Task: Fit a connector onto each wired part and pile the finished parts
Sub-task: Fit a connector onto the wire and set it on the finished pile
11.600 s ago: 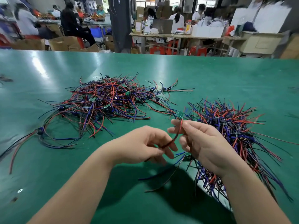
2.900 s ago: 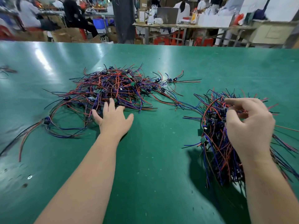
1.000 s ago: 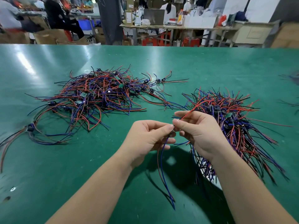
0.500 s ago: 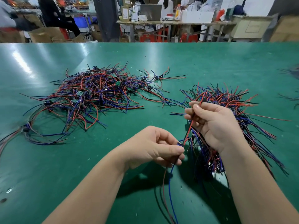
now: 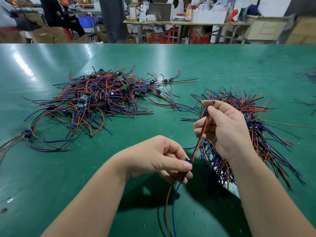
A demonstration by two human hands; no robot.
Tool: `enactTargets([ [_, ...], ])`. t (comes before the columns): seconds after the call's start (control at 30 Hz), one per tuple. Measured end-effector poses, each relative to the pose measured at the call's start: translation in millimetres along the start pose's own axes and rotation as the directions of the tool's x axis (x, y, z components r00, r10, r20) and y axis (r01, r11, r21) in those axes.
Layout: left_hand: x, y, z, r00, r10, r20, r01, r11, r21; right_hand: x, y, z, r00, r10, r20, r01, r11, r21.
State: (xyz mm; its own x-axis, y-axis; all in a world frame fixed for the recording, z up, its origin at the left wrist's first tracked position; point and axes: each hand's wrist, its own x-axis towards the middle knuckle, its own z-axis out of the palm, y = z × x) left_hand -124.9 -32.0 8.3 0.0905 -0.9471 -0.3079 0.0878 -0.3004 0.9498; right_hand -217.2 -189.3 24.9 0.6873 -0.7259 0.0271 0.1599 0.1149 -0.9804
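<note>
My left hand pinches a small dark connector part between thumb and fingers; its red and blue wires hang down toward the near edge. My right hand grips a red wire that runs from its fingertips down to the connector part. A large loose pile of red, blue and black wired parts with small green boards lies at the left. A second, denser pile of wired parts lies under and behind my right hand.
The green table stretches far back. A few stray wires lie at the right edge. Behind the table stand work benches, boxes, red stools and seated people.
My right hand has lifted slightly and drawn the red wire taut from the part in my left hand. My left hand has stayed low, pinching the part.
</note>
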Motion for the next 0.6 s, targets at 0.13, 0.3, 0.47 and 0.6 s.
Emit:
enactTargets([
  [0.13,-1.3,0.5,0.7,0.999,-0.022,0.038,0.021,1.0,0.016,0.4,1.8,1.9,0.999,-0.015,-0.045,0.013,0.998,-0.054],
  [0.3,-2.0,-1.1,-0.3,0.997,-0.028,0.072,0.027,0.999,0.021,0.8,3.1,1.3,0.998,-0.036,-0.041,0.034,0.998,-0.059],
  [0.47,-5.7,-0.7,-4.5,0.994,0.035,0.104,-0.038,0.999,0.026,0.4,3.7,-0.5,0.999,-0.049,0.019,0.049,0.999,-0.011],
  [0.6,-5.3,2.4,-6.8,0.969,0.244,0.032,-0.237,0.961,-0.142,4.3,4.0,-5.2,0.988,0.116,0.105,-0.119,0.993,0.021],
])
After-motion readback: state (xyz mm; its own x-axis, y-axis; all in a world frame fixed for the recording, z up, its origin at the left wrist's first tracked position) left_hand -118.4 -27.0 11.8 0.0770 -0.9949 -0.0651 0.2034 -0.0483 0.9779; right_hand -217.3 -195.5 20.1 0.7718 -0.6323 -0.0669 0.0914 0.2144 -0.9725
